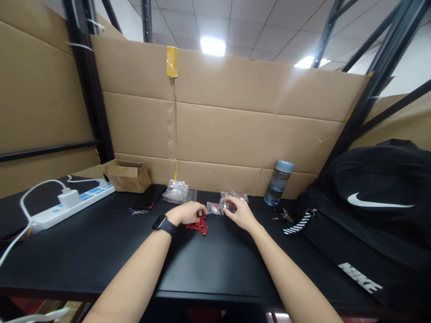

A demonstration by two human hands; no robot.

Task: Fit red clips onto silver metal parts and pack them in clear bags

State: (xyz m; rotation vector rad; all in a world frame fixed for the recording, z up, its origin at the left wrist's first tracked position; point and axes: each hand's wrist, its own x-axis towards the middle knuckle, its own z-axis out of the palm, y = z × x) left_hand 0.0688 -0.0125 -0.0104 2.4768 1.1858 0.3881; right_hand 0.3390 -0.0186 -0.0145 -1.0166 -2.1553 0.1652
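In the head view my left hand (188, 212), with a dark watch on its wrist, has its fingers curled down at a small pile of red cords (198, 227). A loop of red cord shows right at its fingertips. To the right, my right hand (240, 214) reaches in with thumb and forefinger around a small clear plastic packet (228, 206) with something red in it. Another clear packet (214, 208) lies between the two hands. Behind the right hand are more clear packets (239, 196). Exact finger contact is partly hidden on both hands.
A stack of clear bags (178, 192), a dark phone (150, 196) and an open cardboard box (129, 176) stand left of centre. Further left lies a white power strip (72, 207). Rightward are a water bottle (278, 183), keys (286, 216) and a black backpack (367, 215).
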